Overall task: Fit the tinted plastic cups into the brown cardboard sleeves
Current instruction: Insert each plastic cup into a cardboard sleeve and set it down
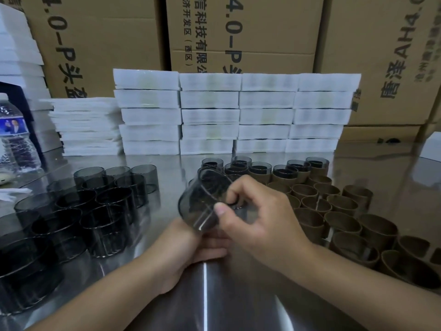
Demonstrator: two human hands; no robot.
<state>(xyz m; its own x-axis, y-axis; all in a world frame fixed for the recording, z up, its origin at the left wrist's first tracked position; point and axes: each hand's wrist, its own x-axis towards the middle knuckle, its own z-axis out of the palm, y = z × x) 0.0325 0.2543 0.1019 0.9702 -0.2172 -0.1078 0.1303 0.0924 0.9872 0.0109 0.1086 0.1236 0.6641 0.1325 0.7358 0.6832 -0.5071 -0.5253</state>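
I hold one tinted plastic cup (202, 201) tilted above the middle of the steel table. My right hand (257, 218) pinches its rim, thumb on the outside and a finger hooked inside. My left hand (188, 249) cups it from below, its fingers mostly hidden under the cup and the right hand. Several loose tinted cups (95, 206) stand crowded on the left. Several empty brown cardboard sleeves (346, 220) stand on the right. At the back, several cups sit inside sleeves (284, 174).
The steel table (214, 295) reflects light near me. Stacks of white foam trays (236, 115) line the back, with big cardboard cartons (241, 32) behind. A water bottle (14, 137) stands at the far left.
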